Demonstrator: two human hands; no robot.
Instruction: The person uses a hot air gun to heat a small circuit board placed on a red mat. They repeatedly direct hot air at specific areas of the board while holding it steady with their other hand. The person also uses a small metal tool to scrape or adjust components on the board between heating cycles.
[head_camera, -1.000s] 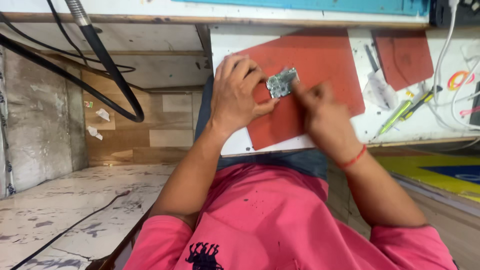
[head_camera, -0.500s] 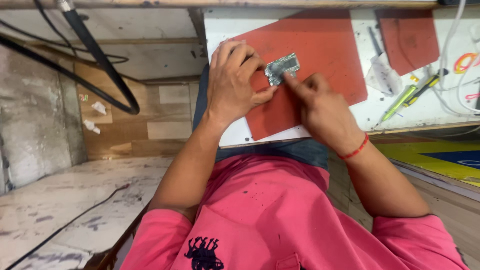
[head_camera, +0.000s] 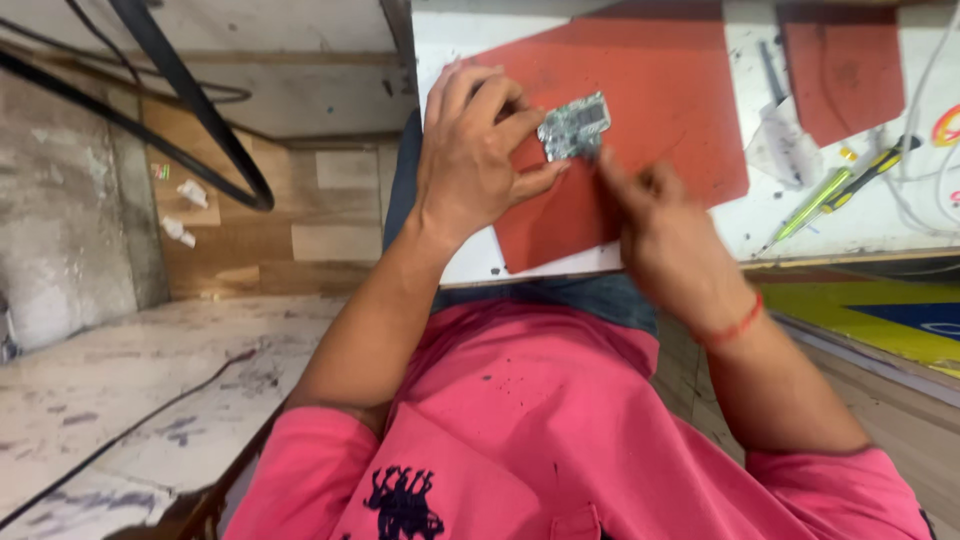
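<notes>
A small silvery circuit board (head_camera: 574, 126) is pinched between the fingers and thumb of my left hand (head_camera: 478, 150), held just above a red mat (head_camera: 660, 90) on the white workbench (head_camera: 880, 225). My right hand (head_camera: 668, 232) is blurred; its fingertips reach up to the board's lower right edge. Whether it holds a small tool cannot be told. A red thread band circles my right wrist. My pink shirt fills the lower part of the view.
A second red mat (head_camera: 845, 65) lies at the top right. Near it are a screwdriver with a yellow-green handle (head_camera: 830, 195), a clear plastic bag (head_camera: 785, 145) and white cables (head_camera: 915, 180). Black cables (head_camera: 190, 110) hang at the left over a wooden floor.
The view has shifted slightly. My right hand slid down and to the right along the board's edge. The left hand keeps hold of the board.
</notes>
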